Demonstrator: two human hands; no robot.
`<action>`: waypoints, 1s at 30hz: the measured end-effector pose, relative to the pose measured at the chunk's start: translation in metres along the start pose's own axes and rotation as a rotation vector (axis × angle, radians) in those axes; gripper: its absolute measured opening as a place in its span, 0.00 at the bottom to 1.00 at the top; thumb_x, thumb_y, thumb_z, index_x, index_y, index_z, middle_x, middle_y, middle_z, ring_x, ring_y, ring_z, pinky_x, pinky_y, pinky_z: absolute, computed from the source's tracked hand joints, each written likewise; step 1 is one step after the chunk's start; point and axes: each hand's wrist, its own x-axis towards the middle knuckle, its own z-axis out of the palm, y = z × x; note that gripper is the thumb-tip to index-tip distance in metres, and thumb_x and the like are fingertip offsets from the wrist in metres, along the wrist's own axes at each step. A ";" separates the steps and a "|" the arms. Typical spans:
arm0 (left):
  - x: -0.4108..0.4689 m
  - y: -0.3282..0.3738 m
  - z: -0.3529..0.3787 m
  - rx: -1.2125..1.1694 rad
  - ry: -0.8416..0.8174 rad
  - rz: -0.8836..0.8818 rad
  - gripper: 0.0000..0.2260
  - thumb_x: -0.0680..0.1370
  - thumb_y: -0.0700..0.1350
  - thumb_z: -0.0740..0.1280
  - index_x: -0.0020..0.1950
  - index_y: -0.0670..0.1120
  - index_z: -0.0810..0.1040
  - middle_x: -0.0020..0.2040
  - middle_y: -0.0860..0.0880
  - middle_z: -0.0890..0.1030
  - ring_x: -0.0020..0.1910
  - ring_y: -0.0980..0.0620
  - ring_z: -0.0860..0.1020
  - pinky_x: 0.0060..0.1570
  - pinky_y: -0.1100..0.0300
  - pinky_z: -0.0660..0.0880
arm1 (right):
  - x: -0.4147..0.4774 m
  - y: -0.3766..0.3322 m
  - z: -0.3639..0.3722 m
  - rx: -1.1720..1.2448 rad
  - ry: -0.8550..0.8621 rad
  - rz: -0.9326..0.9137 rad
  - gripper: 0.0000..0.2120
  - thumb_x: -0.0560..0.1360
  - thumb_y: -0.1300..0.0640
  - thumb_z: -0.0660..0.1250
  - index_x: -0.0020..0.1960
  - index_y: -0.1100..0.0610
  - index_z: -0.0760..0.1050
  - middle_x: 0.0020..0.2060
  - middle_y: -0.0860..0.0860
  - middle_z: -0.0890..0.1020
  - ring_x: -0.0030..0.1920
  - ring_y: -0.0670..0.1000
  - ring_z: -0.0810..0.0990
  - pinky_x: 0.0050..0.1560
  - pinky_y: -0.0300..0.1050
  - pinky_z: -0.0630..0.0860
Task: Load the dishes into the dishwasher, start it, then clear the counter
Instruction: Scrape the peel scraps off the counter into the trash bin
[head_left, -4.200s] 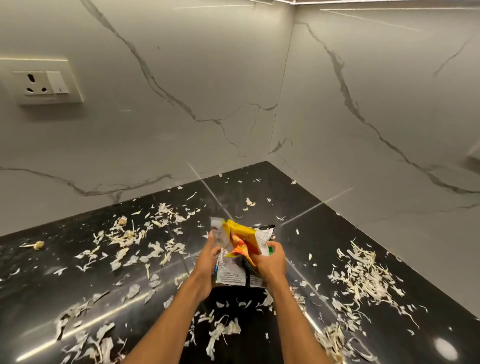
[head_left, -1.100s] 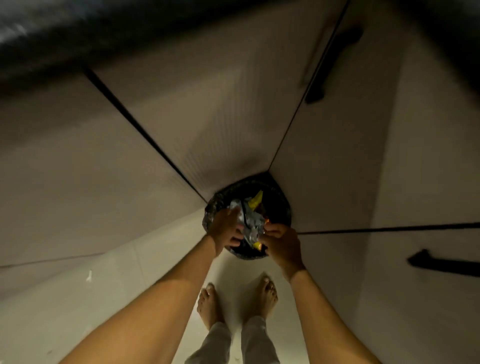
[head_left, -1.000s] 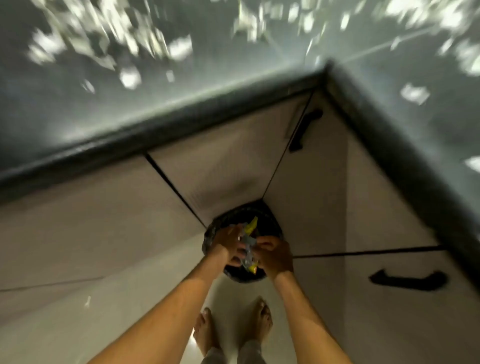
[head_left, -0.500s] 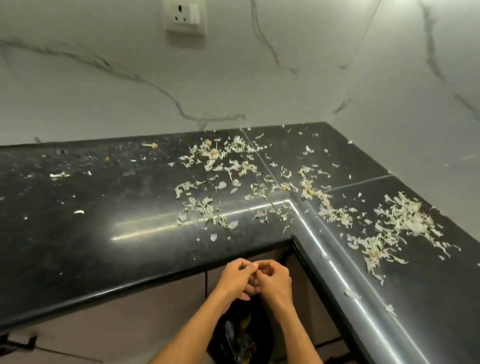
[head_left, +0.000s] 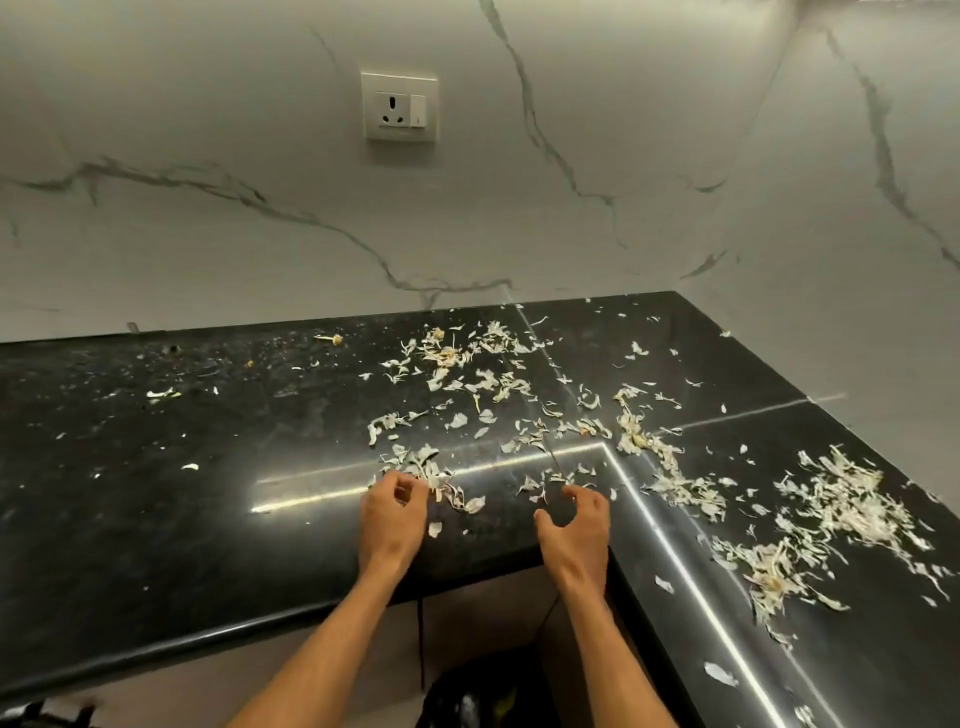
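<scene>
Head view: papery peel scraps (head_left: 844, 501) litter glossy black counter (head_left: 156, 519).

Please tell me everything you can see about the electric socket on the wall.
The socket is a white rectangular plate mounted flush on the marble-look wall, above the black counter. Three round pin holes sit in its left half and a small rocker switch in its right. Nothing is plugged in or touching it.

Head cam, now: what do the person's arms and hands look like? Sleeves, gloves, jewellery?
The left hand and right hand are bare, with no gloves, rings, watch or bands visible. No sleeves in view down to the frame edge. No markings.
</scene>
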 end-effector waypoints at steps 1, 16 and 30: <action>0.006 -0.004 -0.001 0.038 0.049 0.017 0.08 0.76 0.49 0.67 0.38 0.50 0.76 0.38 0.50 0.80 0.41 0.49 0.78 0.37 0.57 0.74 | 0.005 0.004 0.002 -0.036 0.026 -0.016 0.25 0.73 0.52 0.73 0.67 0.57 0.71 0.67 0.53 0.69 0.68 0.52 0.68 0.63 0.45 0.70; 0.030 -0.025 0.047 0.278 -0.050 -0.052 0.30 0.82 0.58 0.51 0.80 0.48 0.44 0.80 0.47 0.45 0.79 0.51 0.44 0.77 0.50 0.43 | 0.025 -0.014 0.080 -0.464 -0.365 -0.206 0.43 0.79 0.33 0.43 0.78 0.62 0.32 0.78 0.58 0.36 0.78 0.53 0.33 0.76 0.48 0.31; 0.081 -0.013 0.034 -0.146 0.131 -0.017 0.19 0.84 0.49 0.54 0.75 0.47 0.64 0.73 0.48 0.69 0.71 0.51 0.67 0.66 0.59 0.63 | 0.029 -0.015 0.093 -0.555 -0.519 -0.607 0.58 0.67 0.19 0.48 0.79 0.56 0.32 0.78 0.49 0.34 0.77 0.47 0.31 0.78 0.49 0.36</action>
